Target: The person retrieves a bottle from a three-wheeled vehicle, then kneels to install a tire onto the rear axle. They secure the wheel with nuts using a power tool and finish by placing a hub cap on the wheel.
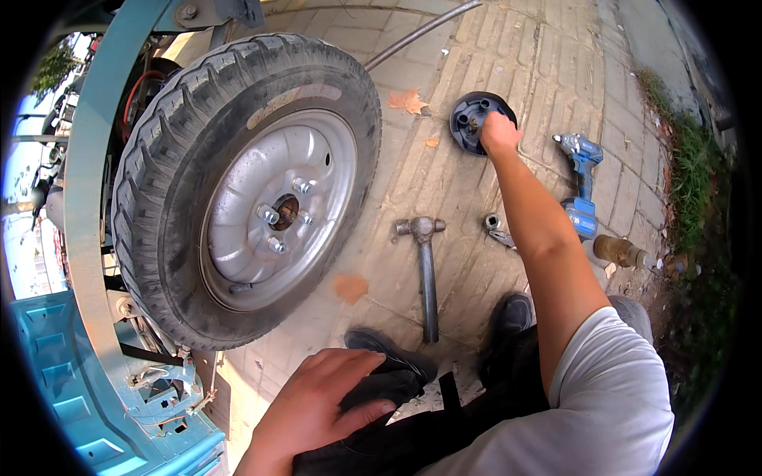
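Black round cover (464, 139), looks like plastic: shallow, dish-shaped, hollow side up, flat on the paving (496, 67). Raised tubular bosses and molded ribs inside. Few small brownish-yellow parts (474, 124) sit loose-looking near its middle; too small to tell type or count. Cover's right side partly hidden.

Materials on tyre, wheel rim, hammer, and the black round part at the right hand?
Tyre: matte black rubber; moulded tread blocks, dusty sidewall.
Wheel rim: metal, likely steel; silvery, scuffed, bright highlights.
Hammer: metal head, worn and brownish; smooth grey handle with a sheen, probably metal, maybe painted.
Black round part: likely plastic; dark, moulded-looking recesses. Coated metal possible.
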`<state>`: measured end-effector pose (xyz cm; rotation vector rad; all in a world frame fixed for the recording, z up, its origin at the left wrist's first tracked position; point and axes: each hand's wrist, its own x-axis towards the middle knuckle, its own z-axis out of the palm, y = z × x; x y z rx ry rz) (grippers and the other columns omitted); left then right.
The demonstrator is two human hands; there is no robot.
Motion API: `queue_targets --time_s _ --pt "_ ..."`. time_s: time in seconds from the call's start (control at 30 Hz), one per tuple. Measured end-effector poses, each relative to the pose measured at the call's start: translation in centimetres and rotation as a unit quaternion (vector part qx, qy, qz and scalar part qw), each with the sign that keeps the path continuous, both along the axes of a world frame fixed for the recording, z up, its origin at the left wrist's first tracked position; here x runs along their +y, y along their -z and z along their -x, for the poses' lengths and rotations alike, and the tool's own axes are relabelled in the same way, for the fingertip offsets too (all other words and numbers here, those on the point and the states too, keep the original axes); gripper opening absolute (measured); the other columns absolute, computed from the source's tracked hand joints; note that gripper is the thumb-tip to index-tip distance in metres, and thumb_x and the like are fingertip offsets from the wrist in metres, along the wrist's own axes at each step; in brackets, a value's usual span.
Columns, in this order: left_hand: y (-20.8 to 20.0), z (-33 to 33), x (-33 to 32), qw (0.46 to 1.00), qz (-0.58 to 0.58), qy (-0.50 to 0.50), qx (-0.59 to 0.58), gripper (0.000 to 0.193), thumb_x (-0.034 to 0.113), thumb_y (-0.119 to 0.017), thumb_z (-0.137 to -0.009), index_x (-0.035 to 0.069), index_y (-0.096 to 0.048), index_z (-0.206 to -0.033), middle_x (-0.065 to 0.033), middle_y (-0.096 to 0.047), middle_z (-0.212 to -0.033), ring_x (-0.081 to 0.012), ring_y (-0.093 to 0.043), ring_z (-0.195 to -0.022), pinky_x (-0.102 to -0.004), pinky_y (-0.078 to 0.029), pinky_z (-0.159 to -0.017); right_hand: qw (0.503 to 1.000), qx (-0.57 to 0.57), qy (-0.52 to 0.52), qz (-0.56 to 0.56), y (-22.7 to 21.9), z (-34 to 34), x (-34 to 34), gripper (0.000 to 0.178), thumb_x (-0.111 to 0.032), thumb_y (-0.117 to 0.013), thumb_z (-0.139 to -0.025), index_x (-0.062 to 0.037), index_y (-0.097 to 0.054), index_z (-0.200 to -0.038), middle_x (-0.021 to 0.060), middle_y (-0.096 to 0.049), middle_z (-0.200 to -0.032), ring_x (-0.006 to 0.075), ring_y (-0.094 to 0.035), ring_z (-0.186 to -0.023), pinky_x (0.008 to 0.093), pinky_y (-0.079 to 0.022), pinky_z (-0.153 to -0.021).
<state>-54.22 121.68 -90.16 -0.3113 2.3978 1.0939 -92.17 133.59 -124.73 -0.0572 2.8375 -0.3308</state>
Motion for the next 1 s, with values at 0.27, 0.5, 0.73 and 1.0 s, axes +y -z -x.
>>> queue_targets --time_s 0.27,0.5,0.73,1.0 --pt "1.3 3.6 0.0 0.993 0.017 0.105 0.047 0.052 0.035 -0.072 -0.080 0.003 -0.057 -0.118 -0.0163 -0.060 -0.109 -0.0343 -0.056 -0.102 -0.0389 -0.044 -0.089 0.725 -0.285 0.032 0.626 -10.3 -7.7 -5.4 0.020 -0.016 -0.075 -0.080 0.0011 -0.065 -0.081 0.0009 -0.056 -0.065 0.0076 -0.046 -0.051 0.0265 -0.039 -0.045" --pt "2.7 5.3 -0.9 0.985 0.000 0.163 0.063 0.053 0.037 -0.068 -0.083 0.002 -0.055 -0.119 -0.0148 -0.060 -0.112 -0.0334 -0.055 -0.105 -0.0392 -0.043 -0.092 0.580 -0.471 0.087 0.658 -16.1 -23.2 -11.1 0.022 -0.019 -0.071 -0.084 0.0006 -0.062 -0.080 0.0035 -0.056 -0.065 0.0099 -0.048 -0.049 0.0247 -0.041 -0.044" --pt "1.7 3.1 -2.1 0.987 -0.001 0.145 0.064 0.052 0.036 -0.069 -0.083 0.004 -0.055 -0.121 -0.0147 -0.060 -0.113 -0.0336 -0.055 -0.105 -0.0394 -0.043 -0.092 0.488 -0.489 0.164 0.705 -15.2 -25.5 -13.8 0.028 -0.022 -0.063 -0.090 -0.0026 -0.054 -0.072 -0.0002 -0.047 -0.058 0.0089 -0.038 -0.046 0.0253 -0.031 -0.041" --pt "1.4 0.9 -2.6 0.992 -0.019 0.115 0.042 0.053 0.031 -0.072 -0.080 0.003 -0.055 -0.121 -0.0138 -0.061 -0.115 -0.0330 -0.056 -0.104 -0.0390 -0.043 -0.091 0.482 -0.470 0.169 0.720 -16.0 -25.3 -15.1 0.029 -0.024 -0.060 -0.091 -0.0059 -0.052 -0.069 -0.0032 -0.041 -0.057 0.0073 -0.031 -0.045 0.0249 -0.027 -0.041"
